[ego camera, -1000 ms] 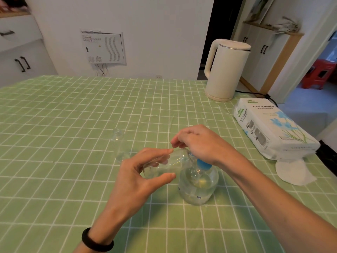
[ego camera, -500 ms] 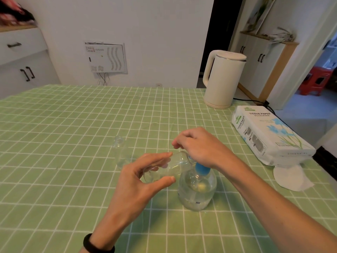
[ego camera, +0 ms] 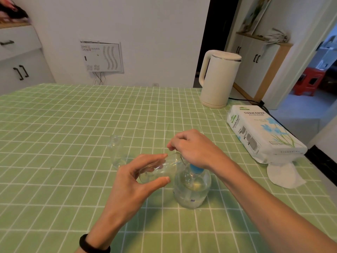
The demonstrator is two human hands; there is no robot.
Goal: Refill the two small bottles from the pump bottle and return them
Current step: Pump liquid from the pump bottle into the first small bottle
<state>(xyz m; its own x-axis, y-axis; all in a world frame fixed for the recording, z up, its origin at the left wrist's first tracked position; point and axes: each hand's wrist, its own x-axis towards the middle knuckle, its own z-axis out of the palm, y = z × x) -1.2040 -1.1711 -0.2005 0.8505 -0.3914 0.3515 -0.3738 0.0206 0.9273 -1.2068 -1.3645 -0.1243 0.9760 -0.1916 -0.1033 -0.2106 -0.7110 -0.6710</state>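
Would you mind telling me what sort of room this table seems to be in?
Most likely a home kitchen or dining area: an electric kettle and a tissue pack sit on a green checked tablecloth, with white cabinets behind.

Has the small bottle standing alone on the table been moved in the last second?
No. The small bottle sits on the same tablecloth squares, left of the pump bottle; only the camera tilted.

A green checked tablecloth (ego camera: 73, 125) covered the table, and behind it stood a plain white wall (ego camera: 145, 33) with a white panel box (ego camera: 102, 56) mounted low. White cabinets (ego camera: 20, 57) with dark handles stood at left. At right, a dark doorway (ego camera: 217, 24), a wood-trimmed cupboard (ego camera: 259, 64), and a red stool (ego camera: 310, 81) beyond.
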